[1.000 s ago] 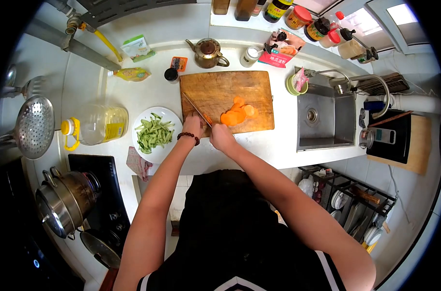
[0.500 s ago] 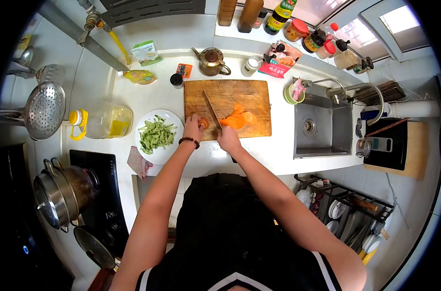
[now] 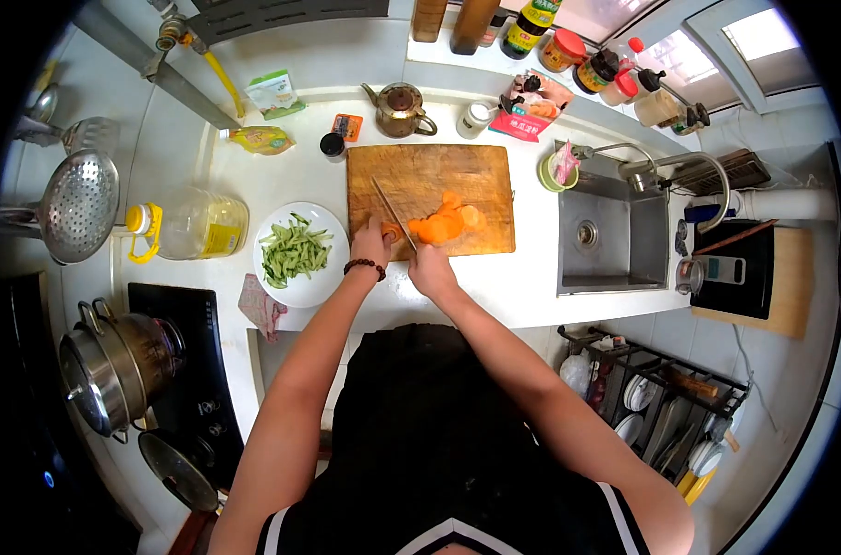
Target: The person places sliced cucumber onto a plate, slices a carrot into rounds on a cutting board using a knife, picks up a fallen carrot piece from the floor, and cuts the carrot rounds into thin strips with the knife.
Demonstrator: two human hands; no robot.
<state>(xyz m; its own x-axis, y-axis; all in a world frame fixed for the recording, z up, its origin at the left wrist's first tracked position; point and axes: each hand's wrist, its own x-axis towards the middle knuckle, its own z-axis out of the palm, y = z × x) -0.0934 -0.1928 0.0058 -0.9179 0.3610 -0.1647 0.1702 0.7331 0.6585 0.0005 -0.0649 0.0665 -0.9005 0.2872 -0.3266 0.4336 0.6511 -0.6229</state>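
My right hand is closed around the handle of a kitchen knife, whose blade slants up and left over the wooden cutting board. Just left of the blade, my left hand holds down the remaining piece of carrot, its fingers curled over it near the board's lower left corner. Orange carrot slices lie in an overlapping heap right of the blade. Beside my left wrist sits a white plate with cut green cucumber strips on it.
Behind the board stand a teapot, a white-lidded jar and a small black-capped jar. An oil jug is left of the plate, above a stove with a steel pot. The sink lies to the right.
The knife blade has shifted left and lower, now close against the carrot piece under my left hand. My right hand moved slightly left with it. The whole view shifted a little.
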